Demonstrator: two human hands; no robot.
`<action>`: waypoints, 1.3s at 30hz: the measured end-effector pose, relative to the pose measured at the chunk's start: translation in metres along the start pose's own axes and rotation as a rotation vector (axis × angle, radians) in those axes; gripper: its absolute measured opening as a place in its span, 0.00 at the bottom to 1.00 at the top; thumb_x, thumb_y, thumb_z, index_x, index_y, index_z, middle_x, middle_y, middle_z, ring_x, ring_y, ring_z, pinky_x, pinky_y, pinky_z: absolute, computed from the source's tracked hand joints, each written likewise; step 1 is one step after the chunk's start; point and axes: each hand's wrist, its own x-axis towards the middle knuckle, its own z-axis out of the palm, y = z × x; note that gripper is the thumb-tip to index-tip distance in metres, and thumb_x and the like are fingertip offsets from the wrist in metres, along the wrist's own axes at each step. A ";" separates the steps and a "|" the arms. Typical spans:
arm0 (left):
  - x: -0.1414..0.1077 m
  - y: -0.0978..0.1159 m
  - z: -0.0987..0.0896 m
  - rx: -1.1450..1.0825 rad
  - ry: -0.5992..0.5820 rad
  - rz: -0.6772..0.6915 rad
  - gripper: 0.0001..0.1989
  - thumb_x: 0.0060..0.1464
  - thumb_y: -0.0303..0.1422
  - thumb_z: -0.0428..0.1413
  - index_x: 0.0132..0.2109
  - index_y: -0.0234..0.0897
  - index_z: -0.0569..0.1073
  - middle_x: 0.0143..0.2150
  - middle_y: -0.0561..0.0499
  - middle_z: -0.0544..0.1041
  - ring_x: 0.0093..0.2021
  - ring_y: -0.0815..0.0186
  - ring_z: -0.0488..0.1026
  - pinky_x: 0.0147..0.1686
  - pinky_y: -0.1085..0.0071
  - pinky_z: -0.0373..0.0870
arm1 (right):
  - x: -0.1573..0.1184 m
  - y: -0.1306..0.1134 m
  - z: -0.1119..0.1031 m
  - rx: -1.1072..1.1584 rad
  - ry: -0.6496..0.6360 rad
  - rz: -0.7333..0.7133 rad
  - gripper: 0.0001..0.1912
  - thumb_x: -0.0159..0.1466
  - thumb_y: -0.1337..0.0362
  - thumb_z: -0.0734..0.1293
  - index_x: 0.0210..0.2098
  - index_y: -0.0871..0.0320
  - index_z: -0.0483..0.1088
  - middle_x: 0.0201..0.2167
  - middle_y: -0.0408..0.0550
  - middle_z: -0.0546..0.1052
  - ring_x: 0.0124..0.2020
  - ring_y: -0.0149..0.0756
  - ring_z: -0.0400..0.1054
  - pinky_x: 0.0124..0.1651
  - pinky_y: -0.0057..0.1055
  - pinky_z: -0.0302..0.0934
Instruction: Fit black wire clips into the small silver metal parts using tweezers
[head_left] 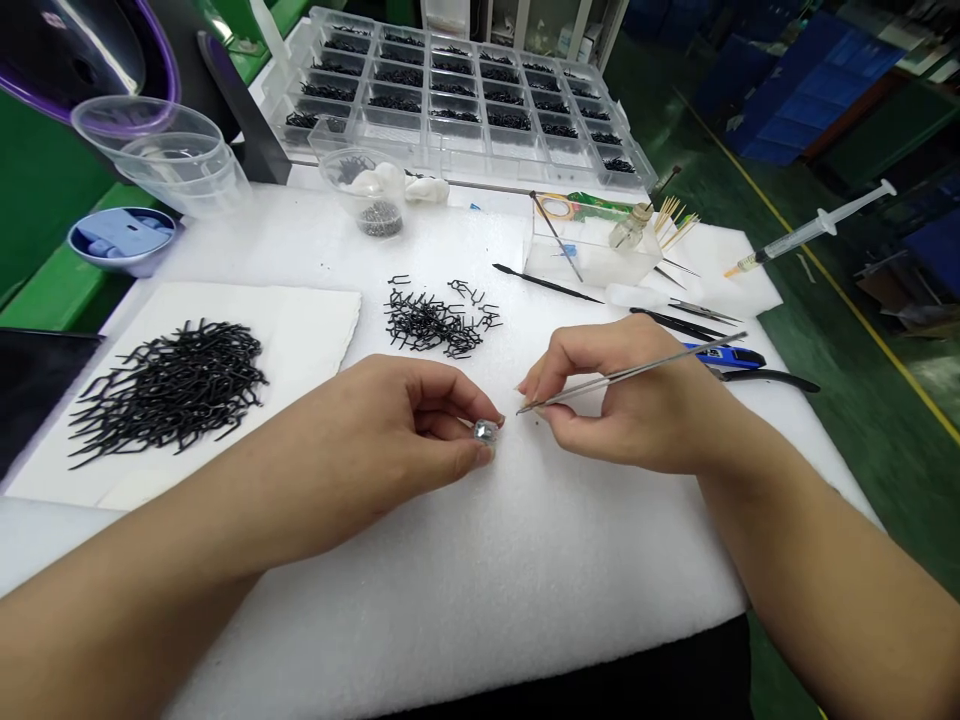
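Between the thumb and fingertips of my left hand [409, 425] is a small shiny metal part [485, 432], silver and roundish; its exact kind is too small to make out. My right hand [622, 395] pinches a pair of thin metal tweezers [637, 372], whose tips point left and sit a short gap from the metal part. Just beyond the hands lies a small pile of short bent black pieces [427, 322] on the white foam surface [480, 580]. A larger heap of longer bent black pieces [184, 385] rests on a white sheet [315, 310] left of my left hand.
Behind stands a clear compartment box [450, 130] with black pieces sorted inside. Clear cups [165, 160], a cup of tiny grey bits [379, 215] and a blue bowl [124, 240] stand at left. At right are a clear tray [592, 255], a blue-handled tool [731, 356] and a syringe [802, 235].
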 end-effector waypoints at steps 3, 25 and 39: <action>0.000 -0.003 -0.001 -0.019 -0.007 0.001 0.16 0.50 0.48 0.63 0.43 0.47 0.82 0.29 0.53 0.77 0.28 0.64 0.70 0.24 0.70 0.63 | 0.001 -0.001 0.004 0.005 0.045 -0.005 0.07 0.57 0.74 0.68 0.30 0.55 0.71 0.35 0.43 0.83 0.37 0.36 0.78 0.39 0.31 0.68; 0.001 -0.007 -0.001 -0.020 -0.040 0.002 0.14 0.52 0.48 0.63 0.43 0.50 0.82 0.32 0.54 0.81 0.34 0.61 0.76 0.28 0.70 0.67 | 0.003 -0.004 0.008 -0.045 0.003 -0.056 0.08 0.56 0.76 0.67 0.31 0.56 0.72 0.33 0.41 0.82 0.34 0.32 0.76 0.38 0.28 0.65; 0.002 -0.010 0.001 -0.019 -0.027 -0.028 0.19 0.49 0.50 0.66 0.48 0.53 0.84 0.37 0.56 0.85 0.38 0.60 0.80 0.33 0.70 0.73 | 0.003 -0.002 0.006 0.037 0.011 -0.006 0.07 0.57 0.76 0.68 0.33 0.59 0.74 0.32 0.41 0.81 0.33 0.31 0.73 0.36 0.27 0.66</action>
